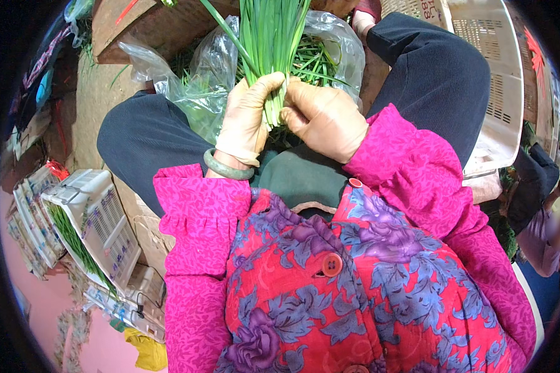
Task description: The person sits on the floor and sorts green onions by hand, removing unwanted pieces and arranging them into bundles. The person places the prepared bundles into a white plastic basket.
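My left hand (243,116), in a thin pale glove with a green bangle at the wrist, grips a bunch of garlic chives (274,42). Their green leaves point away from me and the pale cut ends (274,112) face my lap. My right hand (326,119), gloved too, has its bent fingers pressed at the right side of the stalks near those ends. The fingertips pinch at the stalks there; exactly how many they hold is hidden. Beneath the bunch lies a clear plastic bag (205,88) with loose green leaves (315,60) in it, between my knees.
A wooden board (135,35) stands beyond the bag. White plastic crates (490,93) are at the right. At the lower left, a tilted white crate (107,228) holds chives (77,238), near a yellow bag (144,349). Another person (539,242) sits at the far right.
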The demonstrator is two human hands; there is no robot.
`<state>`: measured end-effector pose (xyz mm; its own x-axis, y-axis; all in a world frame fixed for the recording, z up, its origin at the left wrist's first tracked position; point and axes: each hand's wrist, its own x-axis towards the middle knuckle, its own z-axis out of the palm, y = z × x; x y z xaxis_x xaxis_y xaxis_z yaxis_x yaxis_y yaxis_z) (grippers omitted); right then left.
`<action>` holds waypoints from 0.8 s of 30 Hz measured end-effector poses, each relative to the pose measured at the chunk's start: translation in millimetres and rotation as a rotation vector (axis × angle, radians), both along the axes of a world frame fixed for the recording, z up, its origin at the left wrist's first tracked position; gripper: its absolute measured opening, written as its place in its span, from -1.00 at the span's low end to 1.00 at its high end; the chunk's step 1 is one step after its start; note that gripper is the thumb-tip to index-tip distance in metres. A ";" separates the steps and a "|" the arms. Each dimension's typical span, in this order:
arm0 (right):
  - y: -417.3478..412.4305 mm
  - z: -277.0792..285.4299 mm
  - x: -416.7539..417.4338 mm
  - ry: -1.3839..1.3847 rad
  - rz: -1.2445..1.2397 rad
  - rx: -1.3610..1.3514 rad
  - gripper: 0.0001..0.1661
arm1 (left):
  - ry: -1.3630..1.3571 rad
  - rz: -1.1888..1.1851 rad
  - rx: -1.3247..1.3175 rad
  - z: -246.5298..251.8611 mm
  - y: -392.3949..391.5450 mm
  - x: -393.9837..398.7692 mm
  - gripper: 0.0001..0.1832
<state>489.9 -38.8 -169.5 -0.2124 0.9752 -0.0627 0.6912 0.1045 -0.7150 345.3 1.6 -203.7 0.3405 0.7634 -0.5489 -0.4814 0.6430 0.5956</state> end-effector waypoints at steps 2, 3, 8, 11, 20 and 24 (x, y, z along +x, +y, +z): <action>0.9 -6.8 7.1 0.136 -0.056 -0.024 -0.83 | -0.013 -0.030 0.010 -10.9 2.0 -8.5 -0.83; 3.0 -2.3 12.6 0.107 -0.050 -0.071 -0.85 | -0.051 -0.048 -0.018 -7.9 3.0 -9.3 -0.81; 1.0 -18.1 38.6 -0.228 0.078 -0.104 -0.80 | -0.218 -0.083 -0.116 -5.9 6.2 -14.1 -0.68; 14.2 -19.6 36.5 0.056 -0.003 -0.194 -0.67 | -0.239 -0.060 -0.159 2.4 7.2 -12.2 -0.66; 45.0 -27.7 26.2 1.433 -0.092 -0.878 -0.57 | -0.277 -0.095 -0.117 6.0 10.5 -21.0 -0.60; 46.4 -18.5 6.1 1.313 -0.299 -0.825 -0.60 | -0.441 -0.227 -0.059 5.1 6.7 -17.6 -0.60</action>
